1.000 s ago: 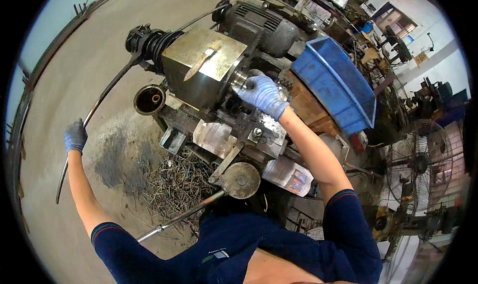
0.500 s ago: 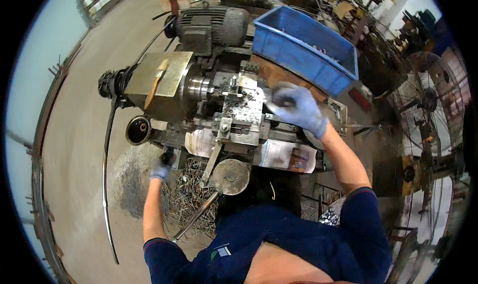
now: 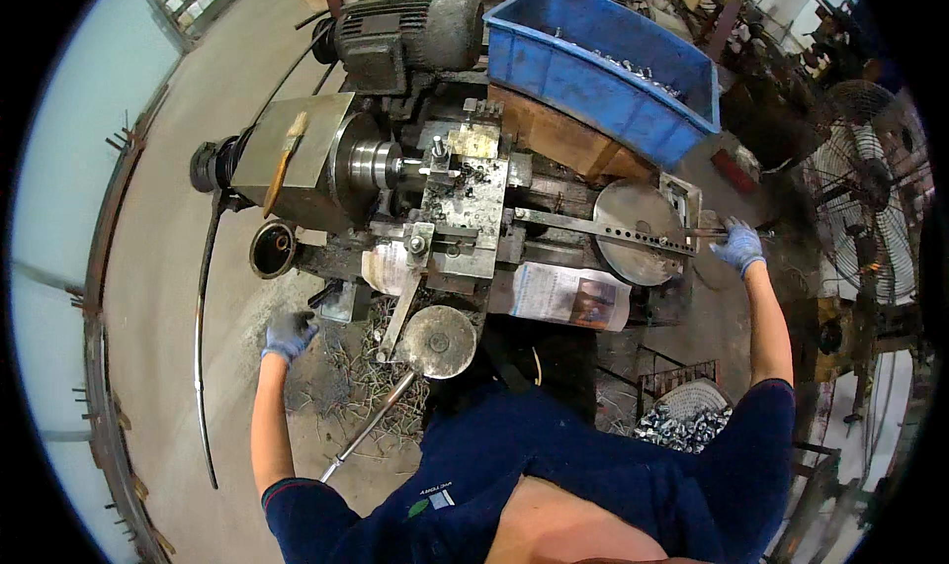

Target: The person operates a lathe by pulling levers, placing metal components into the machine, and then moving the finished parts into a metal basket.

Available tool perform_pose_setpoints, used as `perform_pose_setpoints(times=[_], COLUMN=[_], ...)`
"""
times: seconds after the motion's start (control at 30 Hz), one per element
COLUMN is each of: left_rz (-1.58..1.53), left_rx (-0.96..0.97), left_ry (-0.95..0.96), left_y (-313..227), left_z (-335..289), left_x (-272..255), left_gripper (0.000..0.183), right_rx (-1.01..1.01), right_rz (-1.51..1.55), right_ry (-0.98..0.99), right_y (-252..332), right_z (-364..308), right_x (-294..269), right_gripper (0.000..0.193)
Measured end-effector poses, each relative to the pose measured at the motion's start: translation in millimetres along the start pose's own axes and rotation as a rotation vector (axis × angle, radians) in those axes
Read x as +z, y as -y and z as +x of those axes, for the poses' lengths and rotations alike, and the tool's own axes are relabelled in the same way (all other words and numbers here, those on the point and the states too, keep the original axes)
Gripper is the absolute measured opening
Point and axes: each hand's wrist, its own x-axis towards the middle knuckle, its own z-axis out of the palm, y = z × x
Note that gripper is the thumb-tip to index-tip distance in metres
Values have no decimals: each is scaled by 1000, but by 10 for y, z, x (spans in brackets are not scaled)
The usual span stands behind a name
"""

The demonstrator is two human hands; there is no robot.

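A small lathe stands in front of me, its chuck holding a thin bright workpiece beside the chip-covered carriage. My right hand, in a grey-blue glove, is closed around a metal rod at the machine's right end. Beside that rod are a round metal plate and a flat bar with a row of holes. My left hand, in a darkened glove, is off the machine with fingers loosely apart. It is just below a short black handle and holds nothing I can see.
A blue bin with small metal parts sits behind the lathe, right of the motor. A brush lies on the headstock cover. Metal shavings litter the floor. Shiny parts fill a basket near my right elbow. A fan stands far right.
My right hand has gone from above the carriage to the rod at the right end. My left hand has come away from the black handle, down and left. The view has shifted slightly.
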Motion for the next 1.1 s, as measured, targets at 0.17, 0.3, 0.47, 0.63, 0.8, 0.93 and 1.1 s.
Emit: perform_pose_setpoints(times=[0.17,0.3,0.47,0.63,0.8,0.93,1.1], left_rz=[-360,-393,-23,-127,-161,-102,-149], left_rx=[169,338,256,301,245,348,291], left_ry=[122,194,176,80,82,8,42], left_y=[-522,-1302,-1404,-1475,-1540,-1370,-1390], left_z=[-854,-1419,-1354,-1341,-1346,-1280,-1328], left_x=[-165,-284,300,305,270,416,417], left_gripper=[43,48,36,22,23,22,20], right_rx=[198,341,376,533,582,624,517], right_rz=[-110,-9,39,96,144,218,179], right_ry=[37,38,-52,-96,-12,-29,-188], right_y=[-518,-348,-248,172,362,447,211], right_z=[46,-216,-1123,-1835,-2013,-2033,-1851], right_x=[545,481,760,772,683,580,788], right_gripper=[57,49,38,42,44,42,40])
